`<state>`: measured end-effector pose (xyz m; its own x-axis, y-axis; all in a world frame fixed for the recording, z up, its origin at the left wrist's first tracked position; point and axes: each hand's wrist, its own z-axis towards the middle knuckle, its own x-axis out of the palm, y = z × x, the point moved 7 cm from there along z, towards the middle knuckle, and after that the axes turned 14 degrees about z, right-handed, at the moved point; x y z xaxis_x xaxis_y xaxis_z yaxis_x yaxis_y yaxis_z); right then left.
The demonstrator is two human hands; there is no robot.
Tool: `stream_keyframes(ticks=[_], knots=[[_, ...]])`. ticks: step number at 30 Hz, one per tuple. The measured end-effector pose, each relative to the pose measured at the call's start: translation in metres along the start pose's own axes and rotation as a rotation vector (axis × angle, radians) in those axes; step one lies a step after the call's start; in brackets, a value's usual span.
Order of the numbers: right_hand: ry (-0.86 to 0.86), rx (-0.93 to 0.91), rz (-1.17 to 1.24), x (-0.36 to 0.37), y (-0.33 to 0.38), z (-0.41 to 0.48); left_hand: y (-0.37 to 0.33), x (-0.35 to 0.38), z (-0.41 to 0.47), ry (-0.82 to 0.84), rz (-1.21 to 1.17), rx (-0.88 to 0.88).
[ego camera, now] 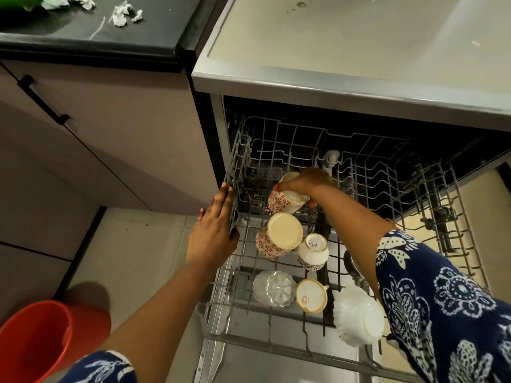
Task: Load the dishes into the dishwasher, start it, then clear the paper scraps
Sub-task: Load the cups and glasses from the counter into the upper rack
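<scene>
The right hand (307,182) is curled round a cup (286,201) from above, thumb on one side and fingers on the other, holding it tipped mouth-down over the far left part of the rack (239,158). The left hand (215,233) lies flat with straight fingers against the rack's outer left wall, holding nothing.

To seat the cup well, I judge it should be lowered between the prongs with its mouth down and slightly tilted so water drains off the base. It should stop just short of its twin (279,234), which sits nearer the body than the right hand, so that glazed ware does not knock together. The flat hand should steady the rack against rolling.

The cup looks like glazed ceramic, cream with a red flower print and a smooth round base. The rack is thin grey coated wire in an open grid.

Nearer still stand a ribbed clear glass (272,288) and a white fluted bowl (358,316).

The paper scraps (121,13) lie crumpled on the dark tabletop (110,37), far beyond the left hand.
</scene>
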<state>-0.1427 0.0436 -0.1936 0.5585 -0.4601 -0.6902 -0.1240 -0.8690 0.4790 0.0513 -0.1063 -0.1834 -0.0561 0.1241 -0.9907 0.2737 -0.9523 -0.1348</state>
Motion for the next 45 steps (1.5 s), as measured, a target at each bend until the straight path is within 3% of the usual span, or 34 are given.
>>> stream_keyframes(ticks=[7, 12, 19, 24, 29, 32, 35, 40, 45], knots=[[0.088, 0.034, -0.024, 0.004, 0.01, -0.005, 0.001, 0.003, 0.001, 0.015, 0.004, -0.005], [0.162, 0.097, 0.195, 0.016, 0.0, -0.006, 0.001, 0.002, 0.0, 0.015, 0.018, -0.002], [0.058, 0.032, 0.351, 0.013, -0.01, -0.01, 0.001, 0.002, 0.001, 0.006, 0.042, -0.004], [-0.203, -0.126, 0.212, -0.006, -0.019, -0.041, -0.003, -0.003, -0.001, 0.001, 0.072, 0.001], [-0.447, -0.367, 0.049, -0.015, -0.065, -0.121, -0.014, -0.018, -0.022, -0.009, 0.023, -0.046], [-0.471, -0.347, -0.057, -0.011, -0.106, -0.16, -0.038, -0.018, -0.066, -0.002, -0.106, -0.119], [-0.509, -0.3, -0.052, -0.011, -0.155, -0.194, -0.074, -0.006, -0.117, 0.057, -0.156, -0.055], [-0.564, -0.244, -0.074, 0.004, -0.241, -0.253, -0.098, 0.02, -0.184, 0.041, -0.024, 0.098], [-0.505, -0.328, -0.101, 0.044, -0.296, -0.283, -0.092, 0.046, -0.206, 0.08, 0.034, 0.042]])
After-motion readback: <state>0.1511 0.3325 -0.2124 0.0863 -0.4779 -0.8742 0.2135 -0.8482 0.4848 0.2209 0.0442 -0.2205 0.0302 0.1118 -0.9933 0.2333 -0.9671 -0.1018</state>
